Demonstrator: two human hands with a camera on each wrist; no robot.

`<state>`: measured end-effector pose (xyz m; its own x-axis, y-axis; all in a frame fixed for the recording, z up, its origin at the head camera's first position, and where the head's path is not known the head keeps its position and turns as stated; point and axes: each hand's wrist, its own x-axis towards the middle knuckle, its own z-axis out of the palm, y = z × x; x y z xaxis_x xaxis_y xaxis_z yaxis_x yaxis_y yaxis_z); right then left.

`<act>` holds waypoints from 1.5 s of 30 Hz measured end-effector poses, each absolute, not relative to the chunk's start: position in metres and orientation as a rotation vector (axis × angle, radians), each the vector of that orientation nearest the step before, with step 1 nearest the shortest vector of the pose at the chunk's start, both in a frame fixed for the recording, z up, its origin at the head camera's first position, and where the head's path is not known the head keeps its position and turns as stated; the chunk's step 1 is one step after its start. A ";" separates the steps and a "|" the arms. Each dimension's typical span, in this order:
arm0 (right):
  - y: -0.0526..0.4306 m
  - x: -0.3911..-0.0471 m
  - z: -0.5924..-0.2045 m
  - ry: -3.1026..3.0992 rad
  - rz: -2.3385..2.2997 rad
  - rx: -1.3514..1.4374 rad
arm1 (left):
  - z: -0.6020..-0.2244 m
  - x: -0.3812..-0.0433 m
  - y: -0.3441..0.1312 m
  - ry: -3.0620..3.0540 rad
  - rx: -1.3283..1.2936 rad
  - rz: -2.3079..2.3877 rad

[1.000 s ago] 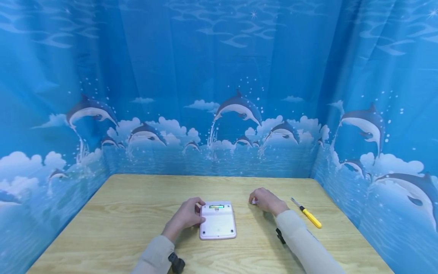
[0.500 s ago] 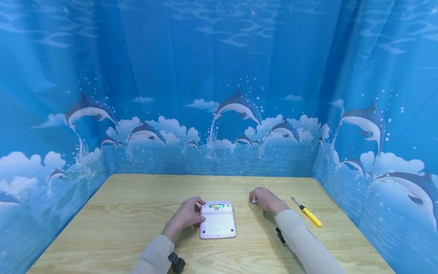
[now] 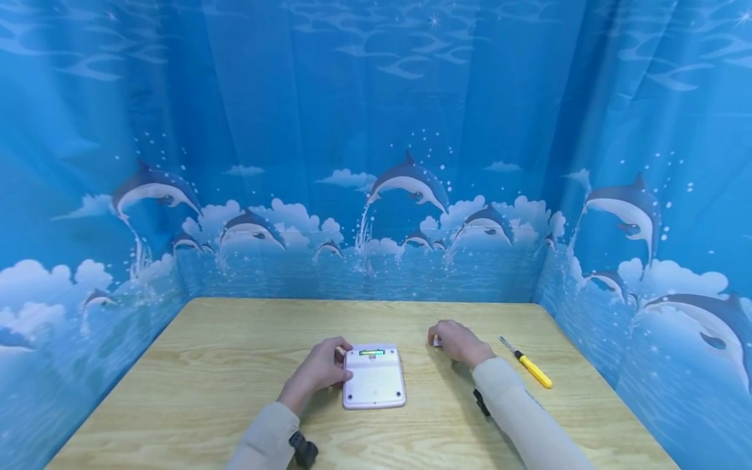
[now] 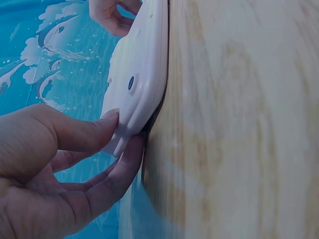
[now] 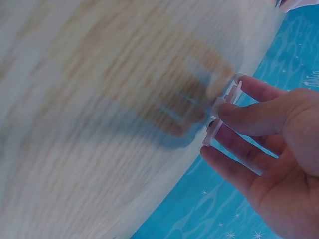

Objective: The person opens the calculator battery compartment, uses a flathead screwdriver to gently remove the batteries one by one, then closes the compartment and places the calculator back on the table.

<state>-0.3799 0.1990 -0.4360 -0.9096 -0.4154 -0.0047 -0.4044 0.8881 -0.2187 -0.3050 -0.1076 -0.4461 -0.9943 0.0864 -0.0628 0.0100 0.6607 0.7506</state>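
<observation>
A pale pink-white calculator (image 3: 375, 382) lies face down on the table, its back showing dark round feet at the corners. Its battery slot is uncovered, and a green-and-yellow battery (image 3: 371, 353) sits inside. My left hand (image 3: 320, 367) pinches the left edge near the top; in the left wrist view the thumb (image 4: 92, 132) is on the back and the index finger curls under the rim. Off to the right, close over the table, my right hand (image 3: 457, 343) holds a small white plastic battery cover (image 5: 214, 131) between thumb and fingers, which hide part of it.
A screwdriver (image 3: 534, 372) with a yellow handle lies on the wooden table (image 3: 247, 365) to the right of my right hand, its tip pointing away. Blue curtains (image 3: 376, 130) printed with dolphins hang behind the table and along both sides.
The battery cover in my right fingers has tilted and shifted up very slightly. My left hand and the calculator stay in place.
</observation>
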 end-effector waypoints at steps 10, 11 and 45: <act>0.201 -0.382 -0.438 3.000 -0.358 -0.628 | -0.447 -0.306 -0.107 2.777 0.086 1.257; 0.201 -0.382 -0.438 3.002 -0.357 -0.631 | -0.447 -0.306 -0.107 2.777 0.082 1.258; 0.203 -0.382 -0.441 3.048 -0.351 -0.706 | -0.447 -0.305 -0.107 2.777 0.084 1.264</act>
<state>-0.3821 0.2032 -0.4409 -0.8995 -0.4333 0.0568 -0.4348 0.8747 -0.2142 -0.3048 -0.1071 -0.4469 -0.9946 0.0866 -0.0581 0.0131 0.6562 0.7545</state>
